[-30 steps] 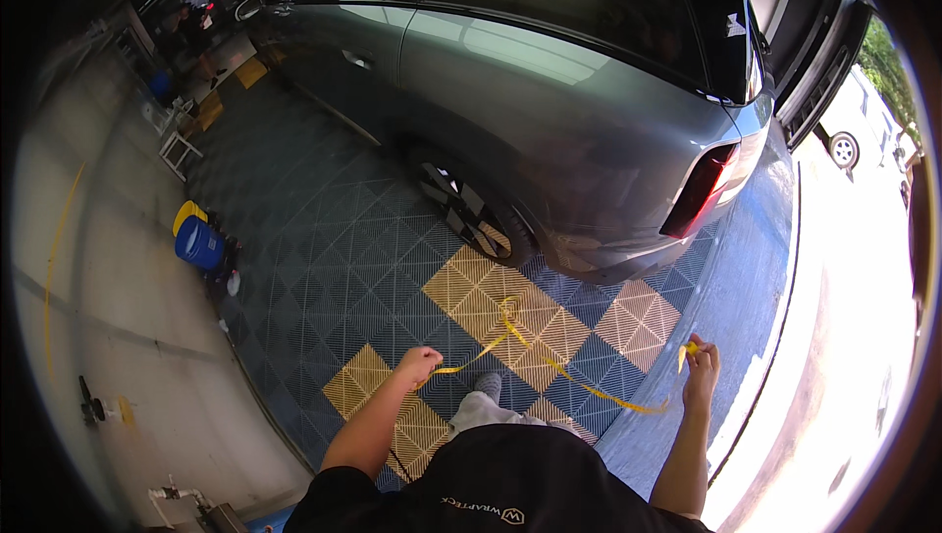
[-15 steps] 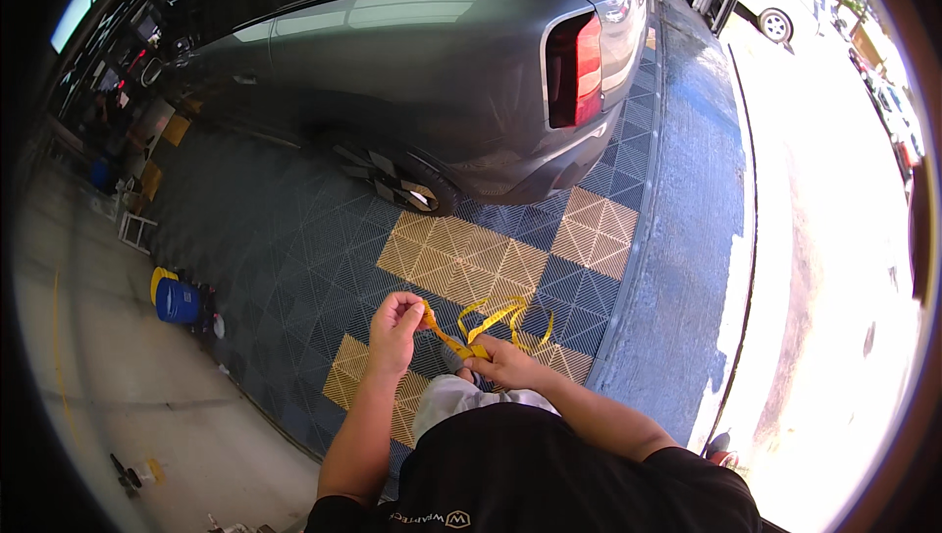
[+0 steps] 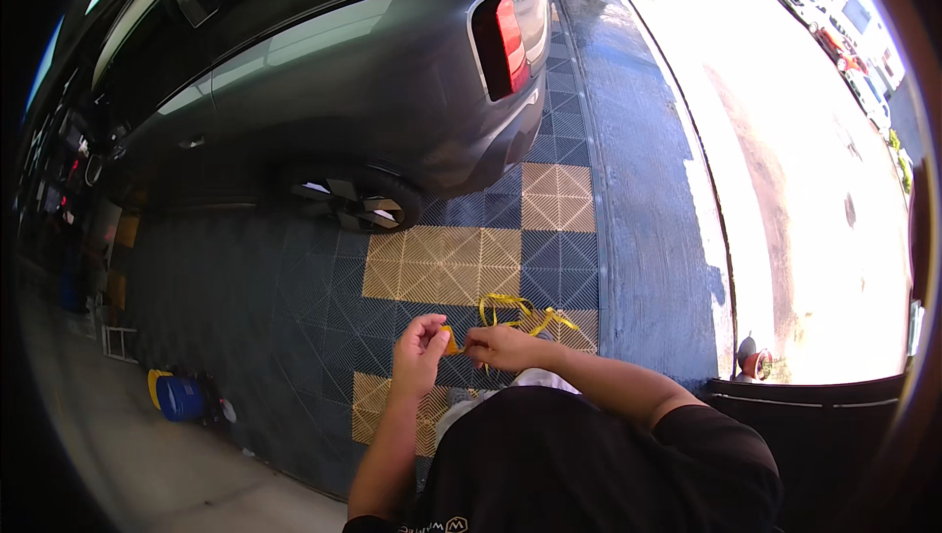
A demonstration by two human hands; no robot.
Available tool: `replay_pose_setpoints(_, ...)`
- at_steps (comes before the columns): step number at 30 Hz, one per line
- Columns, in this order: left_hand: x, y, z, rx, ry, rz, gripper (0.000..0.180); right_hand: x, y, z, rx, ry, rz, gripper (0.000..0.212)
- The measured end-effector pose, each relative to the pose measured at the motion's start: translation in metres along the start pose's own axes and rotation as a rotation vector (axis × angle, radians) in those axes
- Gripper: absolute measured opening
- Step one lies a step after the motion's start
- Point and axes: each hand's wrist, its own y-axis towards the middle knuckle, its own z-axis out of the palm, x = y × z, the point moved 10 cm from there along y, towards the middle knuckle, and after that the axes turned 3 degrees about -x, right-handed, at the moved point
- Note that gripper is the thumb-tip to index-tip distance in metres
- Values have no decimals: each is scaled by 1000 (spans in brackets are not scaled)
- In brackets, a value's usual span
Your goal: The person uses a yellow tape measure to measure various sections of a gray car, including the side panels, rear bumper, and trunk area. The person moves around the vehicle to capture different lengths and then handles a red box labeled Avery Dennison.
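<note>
A long, thin yellow tape (image 3: pixel 504 297) runs through both my hands, its loose end curling in loops beyond my right hand. My left hand (image 3: pixel 419 353) pinches a short orange-yellow part of it between thumb and fingers. Close beside it, my right hand (image 3: pixel 502 347) is closed on the tape, fingers bent inward. Only a small gap separates the hands, in front of my body. Any markings on the tape are too small to read.
A dark grey car (image 3: pixel 363 81) stands ahead, its rear wheel (image 3: pixel 358 201) and red tail light (image 3: pixel 510 42) facing me. Blue and tan floor tiles (image 3: pixel 442 263) lie below. A blue bucket (image 3: pixel 182 399) is at left. A blue-painted concrete strip (image 3: pixel 643 180) borders the bright outdoor pavement.
My hands have come closer together, and less tape shows between them. The loops now hang farther out past my right hand. My view has turned, shifting the car leftward.
</note>
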Motion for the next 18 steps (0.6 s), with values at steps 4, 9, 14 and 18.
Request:
replay_pose_setpoints(4, 20, -46, -78, -144, -542, -136, 37, 39, 28, 83, -34, 190, 102, 26)
replay_pose_setpoints(9, 126, -102, -129, -18, -425, -418, 19, 26, 42, 163, -6, -55, -25, 32)
replay_pose_setpoints(14, 109, -98, -190, -312, -197, -253, 18, -4, 14, 156, 95, -181, 122, 34)
replay_pose_setpoints(18, 73, -99, -269, -659, -415, -134, 18, -43, -6, 107, 89, -405, 135, 39)
